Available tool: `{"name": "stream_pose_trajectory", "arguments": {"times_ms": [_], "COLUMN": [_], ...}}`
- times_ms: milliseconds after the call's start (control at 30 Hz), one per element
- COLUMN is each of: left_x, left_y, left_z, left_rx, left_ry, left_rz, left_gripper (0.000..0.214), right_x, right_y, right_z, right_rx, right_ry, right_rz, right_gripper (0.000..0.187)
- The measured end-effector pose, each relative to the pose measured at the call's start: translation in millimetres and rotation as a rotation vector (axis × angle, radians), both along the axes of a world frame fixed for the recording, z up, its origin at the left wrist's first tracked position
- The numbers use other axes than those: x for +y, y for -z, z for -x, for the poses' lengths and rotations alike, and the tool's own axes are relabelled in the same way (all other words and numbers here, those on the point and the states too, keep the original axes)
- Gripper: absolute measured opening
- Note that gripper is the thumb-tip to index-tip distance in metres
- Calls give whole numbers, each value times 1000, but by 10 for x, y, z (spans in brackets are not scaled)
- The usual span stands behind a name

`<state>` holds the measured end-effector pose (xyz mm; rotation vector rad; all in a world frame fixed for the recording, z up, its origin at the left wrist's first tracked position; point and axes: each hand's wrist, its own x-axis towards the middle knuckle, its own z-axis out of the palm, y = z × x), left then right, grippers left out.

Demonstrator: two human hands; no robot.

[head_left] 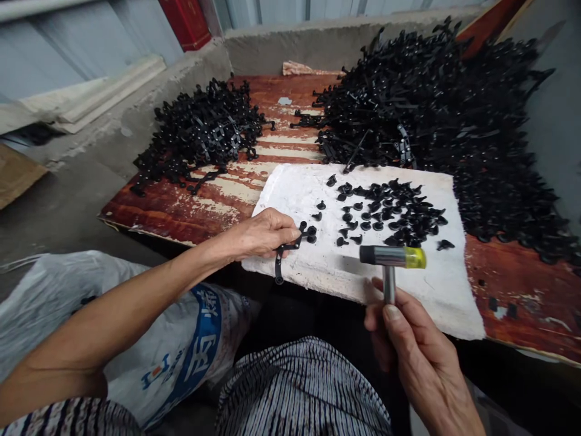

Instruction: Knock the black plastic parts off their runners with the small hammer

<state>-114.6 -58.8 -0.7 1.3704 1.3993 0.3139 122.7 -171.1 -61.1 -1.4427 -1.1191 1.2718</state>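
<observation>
My left hand [261, 235] rests on the edge of a white padded slab [290, 206], its fingers shut on a short black plastic chain section [288, 247] that hangs over the slab's front edge. My right hand [408, 339] grips the metal handle of a small mallet [393, 257], which has one black tip and one yellow tip and is held just above the slab. Several small black plastic pieces [381, 212] lie scattered on the slab between my hands and the far edge.
The slab sits on a worn red-painted wooden board [218, 206]. Large heaps of black plastic chain [200, 136] [408, 103] lie beyond it, against a low concrete wall [190, 79]. A woven white-and-blue sack [181, 345] lies by my left arm, above my striped trousers [299, 393].
</observation>
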Motion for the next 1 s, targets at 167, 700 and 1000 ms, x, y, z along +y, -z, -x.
{"name": "stream_pose_trajectory", "arguments": {"times_ms": [167,700,1000], "left_x": [40,53,47], "left_y": [28,112,102], "left_z": [26,76,55], "left_rx": [45,84,72], "left_ry": [58,125,114], "left_rz": [-6,-131,-50], "left_gripper": [28,28,27], "right_x": [236,478,499], "right_y": [-228,-536,-479], "right_z": [-27,40,39], "right_rx": [-520,-797,-805], "right_ry": [-235,-365,-361], "right_rz": [-581,-838,-864], "right_gripper": [49,69,68]}}
